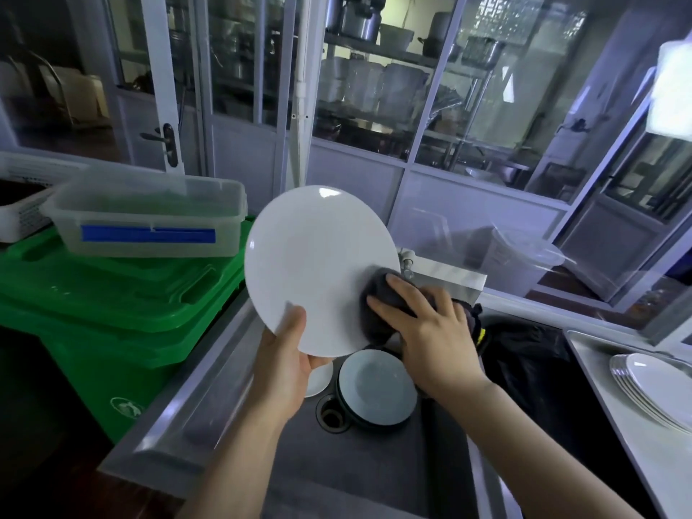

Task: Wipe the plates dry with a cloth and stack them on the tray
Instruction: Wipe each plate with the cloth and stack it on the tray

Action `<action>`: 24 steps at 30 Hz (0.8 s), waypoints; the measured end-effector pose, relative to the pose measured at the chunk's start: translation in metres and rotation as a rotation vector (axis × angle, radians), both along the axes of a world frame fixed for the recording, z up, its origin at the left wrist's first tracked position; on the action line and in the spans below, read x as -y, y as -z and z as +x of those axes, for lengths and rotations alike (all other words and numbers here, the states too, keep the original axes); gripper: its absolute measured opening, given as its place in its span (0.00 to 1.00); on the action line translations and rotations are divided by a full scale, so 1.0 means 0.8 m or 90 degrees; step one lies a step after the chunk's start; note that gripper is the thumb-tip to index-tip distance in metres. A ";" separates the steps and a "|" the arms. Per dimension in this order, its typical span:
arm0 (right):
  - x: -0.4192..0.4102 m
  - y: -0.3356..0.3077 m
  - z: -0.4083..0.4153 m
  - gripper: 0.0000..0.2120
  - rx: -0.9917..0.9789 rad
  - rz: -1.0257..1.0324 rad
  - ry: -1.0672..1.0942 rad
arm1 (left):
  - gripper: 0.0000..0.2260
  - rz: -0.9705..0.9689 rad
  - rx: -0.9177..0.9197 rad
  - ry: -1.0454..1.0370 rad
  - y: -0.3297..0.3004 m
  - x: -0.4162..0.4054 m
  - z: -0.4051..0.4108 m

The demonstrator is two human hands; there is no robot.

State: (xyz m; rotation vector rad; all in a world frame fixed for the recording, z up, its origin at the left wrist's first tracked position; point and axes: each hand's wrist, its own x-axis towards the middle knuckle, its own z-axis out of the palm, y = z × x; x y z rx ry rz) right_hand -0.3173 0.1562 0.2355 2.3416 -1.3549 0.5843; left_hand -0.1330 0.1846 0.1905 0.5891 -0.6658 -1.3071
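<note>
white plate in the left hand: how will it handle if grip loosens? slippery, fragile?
The plate looks glossy, with a highlight on its rim, so likely slippery, more so if wet. It seems rigid ceramic, probably breakable over the sink. The left hand pinches only its lower edge while the cloth pushes, so it may pivot.

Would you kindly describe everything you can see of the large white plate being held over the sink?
The large white plate is round, plain and glossy, ceramic by the look of it, with a light glare near its top rim. It is held tilted, nearly upright, face toward the camera, above the sink. The left hand grips its lower edge, thumb on the face. The right hand presses a dark cloth against its lower right part.
</note>
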 end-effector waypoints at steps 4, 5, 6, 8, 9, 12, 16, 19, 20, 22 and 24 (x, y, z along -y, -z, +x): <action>-0.020 0.006 0.026 0.27 0.033 -0.026 -0.064 | 0.24 0.023 -0.001 -0.016 0.002 -0.002 -0.012; -0.027 0.011 0.030 0.27 0.023 -0.024 -0.113 | 0.24 0.038 0.009 -0.024 0.003 -0.003 -0.014; -0.033 0.016 0.032 0.27 0.012 -0.017 -0.157 | 0.25 0.050 0.021 -0.030 0.004 -0.005 -0.016; -0.034 0.020 0.026 0.27 -0.005 -0.004 -0.196 | 0.24 0.055 0.026 -0.031 0.010 -0.006 -0.017; -0.030 0.017 0.019 0.27 -0.006 -0.001 -0.190 | 0.22 0.052 0.018 -0.028 0.013 -0.007 -0.016; -0.006 0.002 -0.005 0.25 0.046 0.002 -0.078 | 0.17 0.021 0.036 -0.025 0.016 -0.010 -0.015; 0.011 -0.016 -0.012 0.26 0.151 0.007 0.062 | 0.15 -0.009 0.121 0.011 0.013 -0.016 -0.026; -0.003 -0.012 0.008 0.24 0.159 -0.023 -0.011 | 0.12 -0.027 0.149 0.001 0.009 -0.015 -0.034; -0.011 -0.007 0.015 0.23 0.140 -0.032 -0.072 | 0.13 -0.026 0.146 -0.007 0.009 -0.014 -0.035; -0.024 0.005 0.024 0.22 0.103 -0.028 -0.165 | 0.15 -0.008 0.137 -0.017 0.010 -0.014 -0.035; -0.025 0.006 0.018 0.23 0.093 -0.019 -0.183 | 0.16 -0.006 0.148 -0.004 0.010 -0.015 -0.034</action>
